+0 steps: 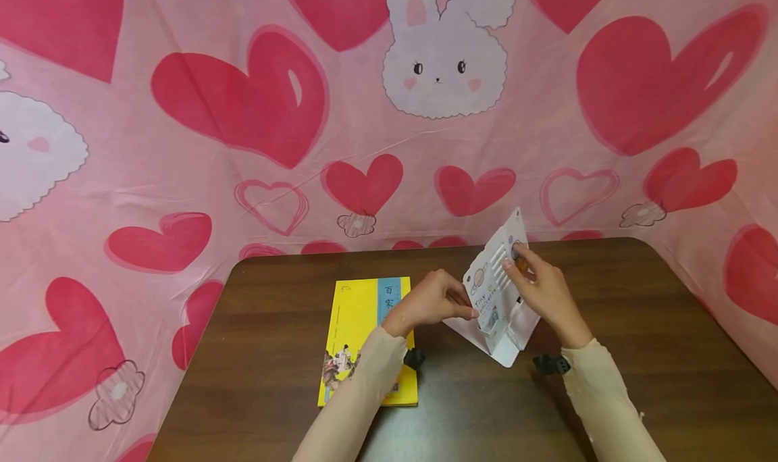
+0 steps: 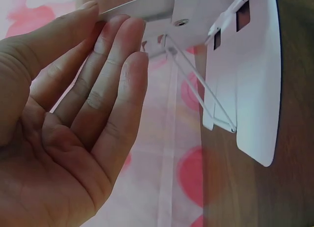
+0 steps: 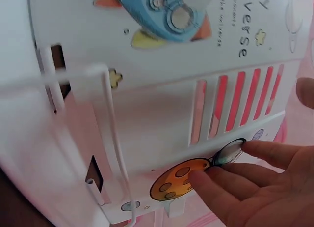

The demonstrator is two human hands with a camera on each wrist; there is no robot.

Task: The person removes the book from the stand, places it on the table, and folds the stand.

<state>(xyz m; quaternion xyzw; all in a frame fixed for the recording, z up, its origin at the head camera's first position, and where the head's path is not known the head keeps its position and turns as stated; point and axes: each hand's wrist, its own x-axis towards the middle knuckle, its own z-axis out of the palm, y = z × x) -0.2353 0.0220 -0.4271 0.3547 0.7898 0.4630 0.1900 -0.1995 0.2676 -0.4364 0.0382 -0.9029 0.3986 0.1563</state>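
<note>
Leaning up at a slant over the table [image 1: 267, 361], to the right of the yellow book [image 1: 358, 317] and near it, the white folding book stand [image 1: 498, 293] has both hands on it as we watch. Look at the left hand [image 1: 434, 300]: thumb and forefinger pinch the panel's edge beside the "Tiny Universe" lettering, while from the left wrist we see the other fingers lined up, only gently bent. Over to the right hand [image 1: 550, 290], and we find it spread fairly wide, fingertips against the printed front by the orange planet [image 3: 179, 180], just beyond the row of slots [image 3: 238, 104]. Down below, we catch the bent wire support [image 3: 115, 143] close to the right wrist camera, blurred at its near end, with the blue rocket [image 3: 169, 13] printed up above. Whether the base sits flat on the wood we cannot tell. Behind it all, we have the pink backdrop [image 1: 365, 127], dotted with red hearts and a white rabbit.
</note>
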